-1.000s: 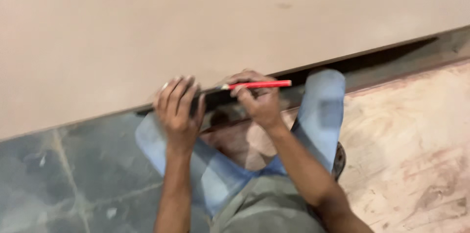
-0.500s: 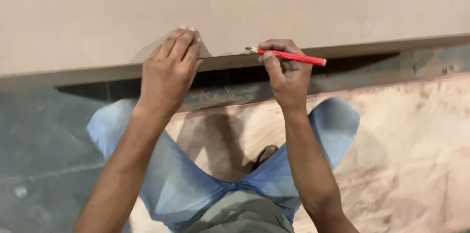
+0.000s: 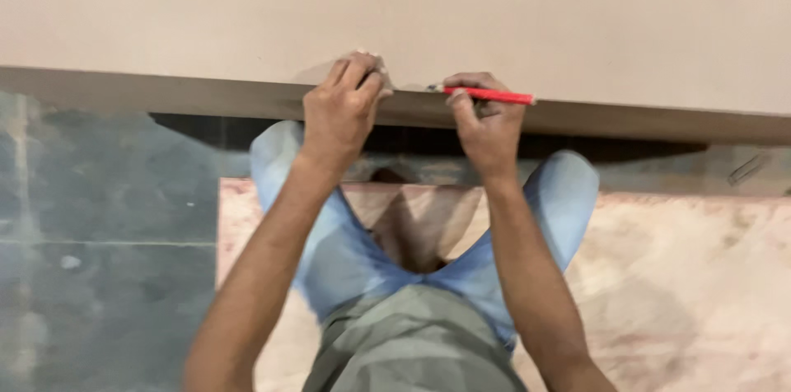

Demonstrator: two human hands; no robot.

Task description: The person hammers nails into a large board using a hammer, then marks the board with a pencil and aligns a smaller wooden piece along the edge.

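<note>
The right hand [image 3: 488,122] is curled shut around a red pencil [image 3: 488,95], gripping it near the tip so that the long red shaft sticks out to the right, lying along the near edge of the big pale board [image 3: 527,13]; the tip points left and rests at the board's edge. The left hand [image 3: 343,109] sits just beside it, knuckles up and fingers bent over that same edge, pressed down on something small and pale that I cannot make out beneath the fingertips. Compared with half a second ago the two hands have drawn closer together, the gap between them now narrow, and the pencil lies nearly level where it slanted down to the right before. A second ago the left hand lay flat with its fingers spread on the board; now they are bunched and hooked. The person crouches with both knees in light blue trousers [image 3: 329,235] spread wide under the board's dark edge. Beneath them lies a pinkish plywood sheet [image 3: 700,293], and to the left is the grey stone floor [image 3: 91,235].
</note>
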